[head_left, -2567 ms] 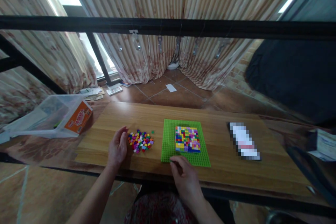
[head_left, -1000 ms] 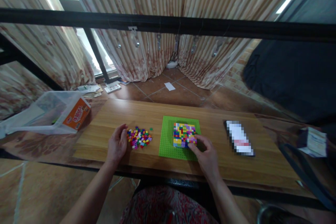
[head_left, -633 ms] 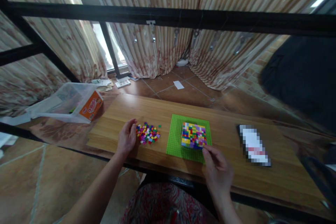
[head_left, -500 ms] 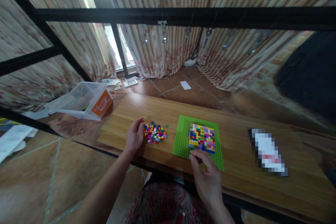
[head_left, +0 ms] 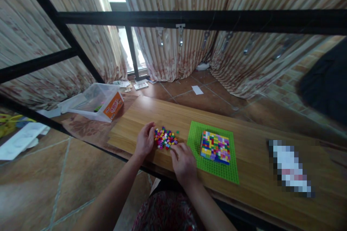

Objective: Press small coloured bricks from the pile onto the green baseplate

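Flanking loose bricks [head_left: 166, 138]: left hand [head_left: 145, 139], right hand [head_left: 185, 163]
Left grip: cupped, part-open, beside bricks
Right grip: narrow, fingertips at bricks' near-right edge; can't tell if holding one
Brick mosaic [head_left: 215, 148]: on green baseplate [head_left: 195, 139], right of bricks
Surface [head_left: 252, 158]: wooden, under bricks and baseplate

the loose bricks [head_left: 166, 138] mix purple, yellow, white, red, orange, pink, blue and green. the baseplate [head_left: 193, 135] is bright green, its studs dotted in even rows; the brick block [head_left: 216, 147] on it is a patchwork of yellow, red, green, purple, pink and white, with dark blue along its near edge. the surface [head_left: 162, 110] is brown with wood grain. the curtains [head_left: 168, 54] are striped cream and tan, blotched reddish low down. the bin [head_left: 93, 95] is clear with an orange label [head_left: 113, 107].
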### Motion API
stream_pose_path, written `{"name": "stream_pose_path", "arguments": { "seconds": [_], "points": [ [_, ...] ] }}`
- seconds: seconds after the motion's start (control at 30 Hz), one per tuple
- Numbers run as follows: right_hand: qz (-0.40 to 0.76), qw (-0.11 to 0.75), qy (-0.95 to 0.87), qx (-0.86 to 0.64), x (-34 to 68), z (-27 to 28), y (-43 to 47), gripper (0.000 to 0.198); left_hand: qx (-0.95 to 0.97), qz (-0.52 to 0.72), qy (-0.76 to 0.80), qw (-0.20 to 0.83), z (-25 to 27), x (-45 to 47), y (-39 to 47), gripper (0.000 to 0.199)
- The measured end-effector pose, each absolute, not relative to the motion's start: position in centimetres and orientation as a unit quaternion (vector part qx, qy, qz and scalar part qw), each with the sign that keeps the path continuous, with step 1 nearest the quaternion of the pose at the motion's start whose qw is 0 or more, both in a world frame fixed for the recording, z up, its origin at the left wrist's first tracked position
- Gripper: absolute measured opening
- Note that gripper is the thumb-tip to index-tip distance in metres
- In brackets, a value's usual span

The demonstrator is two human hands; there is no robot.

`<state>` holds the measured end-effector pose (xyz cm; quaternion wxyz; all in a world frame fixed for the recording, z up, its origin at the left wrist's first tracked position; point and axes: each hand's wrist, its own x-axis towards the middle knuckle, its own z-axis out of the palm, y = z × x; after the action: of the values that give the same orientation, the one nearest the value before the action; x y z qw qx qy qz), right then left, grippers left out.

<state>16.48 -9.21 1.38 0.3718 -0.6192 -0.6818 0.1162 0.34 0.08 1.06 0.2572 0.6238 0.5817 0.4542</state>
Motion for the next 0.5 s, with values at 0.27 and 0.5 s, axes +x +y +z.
{"name": "stream_pose_path", "arguments": {
  "seconds": [0.27, 0.5],
  "points": [
    [0.072, 0.328, -0.69, -0.642, 15.5, 0.7, -7.8, 0.01, 0.618, 0.457, 0.583, 0.263, 0.9, 0.3, 0.1, 0.031],
    [0.083, 0.365, -0.677, -0.634, 15.8, 0.5, -7.9, 0.01, 0.618, 0.46, 0.58, 0.265, 1.0, 0.3, 0.0, 0.03]
  ]
}}
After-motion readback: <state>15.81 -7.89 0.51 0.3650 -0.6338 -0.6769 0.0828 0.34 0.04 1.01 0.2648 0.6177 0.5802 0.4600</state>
